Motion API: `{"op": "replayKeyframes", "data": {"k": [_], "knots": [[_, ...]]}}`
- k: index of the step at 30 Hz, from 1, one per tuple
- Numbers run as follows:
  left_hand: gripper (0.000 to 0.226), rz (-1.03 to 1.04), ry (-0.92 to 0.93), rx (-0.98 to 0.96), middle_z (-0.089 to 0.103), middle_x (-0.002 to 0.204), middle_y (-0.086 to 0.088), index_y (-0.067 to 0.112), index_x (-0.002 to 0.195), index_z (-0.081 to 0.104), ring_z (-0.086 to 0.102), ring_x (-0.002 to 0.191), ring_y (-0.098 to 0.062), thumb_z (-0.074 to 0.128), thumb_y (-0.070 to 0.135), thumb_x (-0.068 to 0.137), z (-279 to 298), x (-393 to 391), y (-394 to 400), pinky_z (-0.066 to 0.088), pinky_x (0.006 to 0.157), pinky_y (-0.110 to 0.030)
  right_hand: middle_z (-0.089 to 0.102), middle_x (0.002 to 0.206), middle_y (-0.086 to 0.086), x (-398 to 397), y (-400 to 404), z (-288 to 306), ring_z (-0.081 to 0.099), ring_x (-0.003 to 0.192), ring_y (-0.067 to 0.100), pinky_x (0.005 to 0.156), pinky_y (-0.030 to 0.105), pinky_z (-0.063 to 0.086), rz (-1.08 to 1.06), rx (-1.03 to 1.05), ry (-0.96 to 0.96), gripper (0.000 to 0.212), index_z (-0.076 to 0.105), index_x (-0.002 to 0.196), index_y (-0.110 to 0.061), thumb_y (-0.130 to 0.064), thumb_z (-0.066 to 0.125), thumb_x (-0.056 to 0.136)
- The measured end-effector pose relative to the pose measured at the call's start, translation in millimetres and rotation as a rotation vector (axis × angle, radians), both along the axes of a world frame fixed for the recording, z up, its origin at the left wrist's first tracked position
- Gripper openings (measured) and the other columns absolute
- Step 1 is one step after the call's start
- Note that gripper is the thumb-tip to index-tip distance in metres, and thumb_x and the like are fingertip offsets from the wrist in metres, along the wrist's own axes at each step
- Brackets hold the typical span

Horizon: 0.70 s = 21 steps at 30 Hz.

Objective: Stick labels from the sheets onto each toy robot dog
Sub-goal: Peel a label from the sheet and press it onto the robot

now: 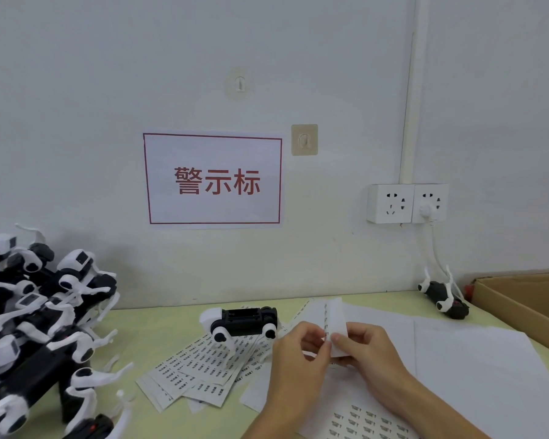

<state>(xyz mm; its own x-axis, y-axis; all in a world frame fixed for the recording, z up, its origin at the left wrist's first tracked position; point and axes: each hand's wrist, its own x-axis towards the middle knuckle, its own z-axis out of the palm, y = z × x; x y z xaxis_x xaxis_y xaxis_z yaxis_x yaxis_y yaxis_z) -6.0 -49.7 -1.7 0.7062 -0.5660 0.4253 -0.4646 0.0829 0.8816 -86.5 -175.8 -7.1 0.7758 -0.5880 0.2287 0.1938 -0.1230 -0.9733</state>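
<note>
A black-and-white toy robot dog (240, 321) stands on the table on top of fanned label sheets (200, 372). Just right of it, my left hand (298, 359) and my right hand (366, 353) both pinch a narrow strip of label sheet (335, 318) that is held upright between them. Another label sheet (362, 421) lies under my right forearm. A heap of several robot dogs (38, 327) fills the left side. One more robot dog (442, 296) lies on its side at the back right.
A cardboard box (520, 302) stands at the right edge. Blank white backing sheets (473, 359) cover the table's right half. The wall behind carries a red-framed sign (213, 179), two hooks and a double power socket (408, 202) with a plugged-in white cable.
</note>
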Motion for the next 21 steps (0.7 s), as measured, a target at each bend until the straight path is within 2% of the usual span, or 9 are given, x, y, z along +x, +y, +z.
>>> {"op": "replayKeyframes", "data": {"k": [2,3,5,9,11,13,16,21], "knots": [[0.017,0.008,-0.003,0.001,0.071,0.078,0.011,0.023,0.078,0.067,0.067,0.073,-0.003,0.073,0.012,0.088,0.6,-0.1,0.1,0.049,0.06,-0.012,0.058,0.069,0.018,0.9,-0.7,-0.9,0.062,0.072,0.031,0.083,0.05,0.059,-0.029,-0.053,0.008,0.031,0.054,0.069,0.01,-0.006,0.068,0.091],[0.016,0.013,-0.002,0.007,0.071,0.076,0.01,0.023,0.077,0.067,0.067,0.073,-0.003,0.073,0.013,0.088,0.5,-0.2,0.4,0.048,0.061,-0.012,0.046,0.065,0.014,0.9,-0.8,-1.1,0.052,0.068,0.027,0.078,0.051,0.055,-0.046,-0.083,0.018,0.039,0.044,0.066,0.009,-0.008,0.07,0.09],[0.015,0.023,0.001,0.021,0.071,0.071,0.007,0.022,0.077,0.068,0.067,0.072,-0.002,0.074,0.014,0.088,0.4,0.5,0.5,0.049,0.063,-0.012,0.034,0.066,0.011,0.8,-0.5,-0.8,0.039,0.067,0.023,0.07,0.044,0.044,-0.064,-0.136,0.041,0.046,0.036,0.064,0.005,-0.011,0.072,0.088],[0.017,0.042,0.005,0.04,0.07,0.069,0.008,0.023,0.074,0.068,0.066,0.072,-0.002,0.074,0.013,0.087,0.1,2.2,0.8,0.051,0.063,-0.013,0.033,0.065,0.011,0.9,0.4,0.0,0.036,0.067,0.024,0.068,0.038,0.036,-0.04,-0.143,0.062,0.046,0.037,0.062,0.005,-0.01,0.072,0.088],[0.019,0.051,0.007,0.05,0.069,0.066,0.009,0.024,0.072,0.068,0.066,0.07,-0.002,0.074,0.013,0.086,-0.2,2.8,0.6,0.053,0.062,-0.017,0.033,0.064,0.011,0.4,1.3,0.7,0.036,0.066,0.024,0.066,0.036,0.037,-0.033,-0.145,0.068,0.045,0.04,0.059,0.004,-0.009,0.071,0.088],[0.019,0.058,0.006,0.059,0.069,0.065,0.008,0.023,0.071,0.069,0.066,0.068,-0.003,0.072,0.012,0.087,-0.7,3.1,0.8,0.055,0.062,-0.02,0.033,0.061,0.01,-0.3,2.3,1.4,0.037,0.063,0.022,0.063,0.033,0.037,-0.039,-0.164,0.077,0.046,0.041,0.053,-0.007,-0.008,0.071,0.088],[0.017,0.077,-0.003,0.054,0.07,0.065,0.005,0.017,0.071,0.072,0.066,0.066,-0.005,0.07,0.01,0.086,-1.7,4.2,1.2,0.051,0.061,-0.015,0.038,0.054,0.007,-0.1,3.0,1.3,0.045,0.058,0.019,0.06,0.028,0.038,-0.053,-0.225,0.1,0.05,0.044,0.047,-0.018,-0.008,0.071,0.088],[0.017,0.064,0.008,0.055,0.072,0.069,0.01,0.023,0.069,0.07,0.069,0.068,-0.005,0.075,0.015,0.084,-0.8,3.3,1.3,0.053,0.062,-0.015,0.048,0.047,-0.006,0.7,3.2,0.9,0.053,0.052,0.012,0.055,0.016,0.041,-0.077,-0.255,0.104,0.051,0.053,0.042,-0.019,-0.01,0.07,0.09]]}}
